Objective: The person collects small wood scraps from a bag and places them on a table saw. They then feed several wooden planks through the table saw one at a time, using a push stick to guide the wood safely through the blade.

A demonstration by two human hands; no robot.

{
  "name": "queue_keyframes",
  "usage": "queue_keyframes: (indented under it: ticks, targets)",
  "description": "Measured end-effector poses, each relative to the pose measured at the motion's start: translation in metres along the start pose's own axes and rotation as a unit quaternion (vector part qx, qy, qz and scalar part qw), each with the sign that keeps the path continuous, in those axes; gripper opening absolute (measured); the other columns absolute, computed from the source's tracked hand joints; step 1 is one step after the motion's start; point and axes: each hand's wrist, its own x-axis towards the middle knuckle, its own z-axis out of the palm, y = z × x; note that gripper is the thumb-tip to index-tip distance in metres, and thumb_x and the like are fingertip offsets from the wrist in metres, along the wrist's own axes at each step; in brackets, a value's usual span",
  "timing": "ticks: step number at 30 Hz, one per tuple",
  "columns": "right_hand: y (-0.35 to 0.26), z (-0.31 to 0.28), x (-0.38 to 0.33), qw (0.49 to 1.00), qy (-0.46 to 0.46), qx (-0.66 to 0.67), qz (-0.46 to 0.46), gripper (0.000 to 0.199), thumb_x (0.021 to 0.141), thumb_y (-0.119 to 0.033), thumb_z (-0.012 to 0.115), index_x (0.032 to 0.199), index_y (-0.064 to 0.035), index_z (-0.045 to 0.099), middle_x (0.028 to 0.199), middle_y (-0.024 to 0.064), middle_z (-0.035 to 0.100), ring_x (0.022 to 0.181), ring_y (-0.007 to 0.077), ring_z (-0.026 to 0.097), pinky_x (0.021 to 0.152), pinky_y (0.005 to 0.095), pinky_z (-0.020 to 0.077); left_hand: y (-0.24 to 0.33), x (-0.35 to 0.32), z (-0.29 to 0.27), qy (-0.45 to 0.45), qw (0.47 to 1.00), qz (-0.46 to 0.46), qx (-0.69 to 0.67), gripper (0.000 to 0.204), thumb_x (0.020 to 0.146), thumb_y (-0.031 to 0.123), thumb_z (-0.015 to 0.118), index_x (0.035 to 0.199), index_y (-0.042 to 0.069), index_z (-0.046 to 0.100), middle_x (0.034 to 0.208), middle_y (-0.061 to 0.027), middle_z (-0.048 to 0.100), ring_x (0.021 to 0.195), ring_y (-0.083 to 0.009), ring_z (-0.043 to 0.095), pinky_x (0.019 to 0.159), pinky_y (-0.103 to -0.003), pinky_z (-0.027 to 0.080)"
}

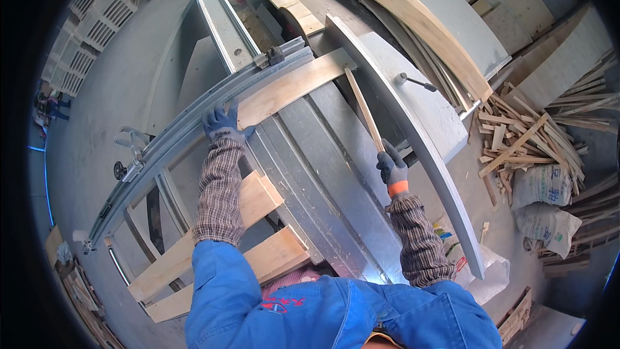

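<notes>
A pale wooden board (294,89) lies across the metal table of a panel saw (336,136), along a long metal fence (194,126). My left hand (225,123), in a grey-blue glove, is closed round the board's near left end, fingers toward the fence and thumb on the near side. In my right hand (392,167), also gloved, the lower end of a thin wooden stick (364,108) is gripped. The stick's far tip meets the board's right end, beside a long grey rail (413,123). The saw blade is not visible.
Two more boards (274,255) rest on the frame near my left arm. A black-handled lever (420,82) sits on the right-hand surface. Long curved planks (413,19) lie beyond it. Offcuts (523,136) and white sacks (546,184) are heaped at right; pallets (97,13) stand far left.
</notes>
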Motion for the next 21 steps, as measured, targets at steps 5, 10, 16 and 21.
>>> queue_keyframes:
  ticks: [5, 10, 16, 21]
  targets:
    - [-0.005, 0.017, 0.006, 1.0, -0.002, -0.019, -0.002, 0.05, 0.091, -0.023, 0.069, 0.14, -0.0144, 0.062, 0.084, -0.0029, 0.062, 0.067, 0.0057, 0.05, 0.054, 0.0214, 0.0364, -0.002, 0.034, -0.012, -0.037, 0.997, 0.028, 0.068, 0.101, 0.07, 0.07, 0.071, 0.157, 0.034, 0.033, 0.164, -0.01, 0.015, 0.154, -0.0285, 0.011, 0.126, -0.05, 0.003]
    - [0.002, 0.035, 0.025, 1.0, 0.008, -0.005, -0.014, 0.05, 0.091, -0.023, 0.07, 0.139, -0.0155, 0.063, 0.084, -0.0033, 0.062, 0.067, 0.0055, 0.05, 0.054, 0.0215, 0.0369, -0.01, 0.057, -0.015, -0.054, 0.995, 0.037, 0.076, 0.105, 0.07, 0.071, 0.071, 0.158, 0.034, 0.029, 0.165, -0.0089, 0.014, 0.154, -0.0278, 0.011, 0.126, -0.048, 0.003]
    - [-0.007, 0.062, 0.044, 1.0, 0.012, -0.015, -0.02, 0.05, 0.091, -0.022, 0.07, 0.139, -0.0157, 0.062, 0.085, -0.0035, 0.063, 0.066, 0.0055, 0.05, 0.054, 0.022, 0.0375, -0.021, 0.091, -0.02, -0.067, 0.993, 0.029, 0.089, 0.106, 0.069, 0.071, 0.072, 0.159, 0.036, 0.027, 0.165, -0.0086, 0.016, 0.154, -0.028, 0.012, 0.126, -0.047, 0.003]
    - [-0.016, 0.084, 0.06, 0.999, 0.015, -0.025, -0.014, 0.049, 0.091, -0.023, 0.07, 0.139, -0.016, 0.063, 0.086, -0.0036, 0.064, 0.066, 0.0053, 0.05, 0.054, 0.0224, 0.0379, -0.027, 0.118, -0.028, -0.083, 0.993, 0.028, 0.083, 0.107, 0.069, 0.071, 0.072, 0.159, 0.037, 0.026, 0.165, -0.0086, 0.015, 0.154, -0.0283, 0.012, 0.126, -0.047, 0.003]
